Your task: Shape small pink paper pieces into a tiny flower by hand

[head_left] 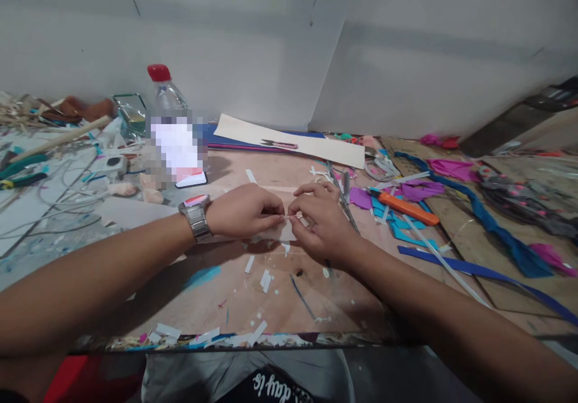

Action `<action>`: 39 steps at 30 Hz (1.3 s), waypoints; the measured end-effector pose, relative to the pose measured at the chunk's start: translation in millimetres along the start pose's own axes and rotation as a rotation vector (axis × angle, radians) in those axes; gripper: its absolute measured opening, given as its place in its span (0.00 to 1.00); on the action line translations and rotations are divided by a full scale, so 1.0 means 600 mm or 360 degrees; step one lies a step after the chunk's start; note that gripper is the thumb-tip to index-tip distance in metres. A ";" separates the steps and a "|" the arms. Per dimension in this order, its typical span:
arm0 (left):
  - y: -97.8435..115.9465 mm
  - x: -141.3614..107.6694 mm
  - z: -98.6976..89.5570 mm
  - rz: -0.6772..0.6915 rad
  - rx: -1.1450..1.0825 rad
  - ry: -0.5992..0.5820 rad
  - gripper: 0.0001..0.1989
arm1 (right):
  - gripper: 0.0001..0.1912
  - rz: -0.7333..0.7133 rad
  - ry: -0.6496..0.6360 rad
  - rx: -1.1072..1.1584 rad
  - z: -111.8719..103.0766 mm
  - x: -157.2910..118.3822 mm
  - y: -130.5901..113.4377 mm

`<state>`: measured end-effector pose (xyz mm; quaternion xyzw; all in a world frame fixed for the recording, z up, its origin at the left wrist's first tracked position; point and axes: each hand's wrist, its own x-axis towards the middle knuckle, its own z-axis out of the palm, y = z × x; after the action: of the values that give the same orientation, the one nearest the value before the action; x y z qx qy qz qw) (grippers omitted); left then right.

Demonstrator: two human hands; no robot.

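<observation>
Both hands seen at the middle of the desk (343, 306), fingertips nearly meeting. Left hand (244, 210): thumb and fingers closed in a pinch on a small pale piece (285, 217); metal-banded watch (197, 219) on that wrist. Right hand (323, 225): thumb and index finger pinching the same piece from the other side, remaining fingers loosely curled. The piece sits in the narrow gap between the two hands, mostly covered by fingertips; its exact shape cannot be told. Nearer the person than the hands, short white strips (265, 281) lie loose on the wood; more scraps gather along the near edge. Beyond the left hand, a phone (192, 179) with a bright, blurred screen stands at a slant, a red-capped bottle (159, 73) behind it. Beyond both hands, a long cream strip (329, 149) carries small snips (280, 144). To the right of the right hand: purple scraps (361, 198) near, an orange-handled tool (409, 206) past them, then a twisted teal cloth (478, 201) and a flat blue band (474, 269). Well left of the left hand, green-handled pliers (24, 165) noted.
</observation>
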<state>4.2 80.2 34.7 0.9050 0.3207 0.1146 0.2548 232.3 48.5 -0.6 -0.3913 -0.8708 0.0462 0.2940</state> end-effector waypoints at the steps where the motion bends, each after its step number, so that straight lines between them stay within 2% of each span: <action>1: -0.001 0.000 0.000 0.0005 -0.0013 -0.0019 0.15 | 0.04 -0.0007 0.0000 0.0002 0.000 0.000 0.000; 9: -0.018 0.005 -0.008 -0.0038 -0.0080 -0.0203 0.14 | 0.05 0.0008 -0.0034 -0.0006 0.000 0.001 0.003; 19: -0.025 0.004 -0.013 -0.0076 -0.0096 -0.0288 0.15 | 0.06 0.0001 -0.0136 -0.0017 -0.001 0.002 0.002; 30: -0.032 0.005 -0.012 -0.0059 -0.0066 -0.0267 0.13 | 0.07 -0.0003 -0.0134 -0.0021 -0.001 0.003 0.005; 39: -0.022 0.006 -0.010 -0.0056 -0.0162 -0.0280 0.15 | 0.08 0.0026 -0.0117 0.0020 0.004 0.002 -0.005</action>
<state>-2.2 93.3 32.9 0.8917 0.3066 0.0465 0.3296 228.4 47.7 -0.9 -0.3944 -0.8775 0.0685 0.2640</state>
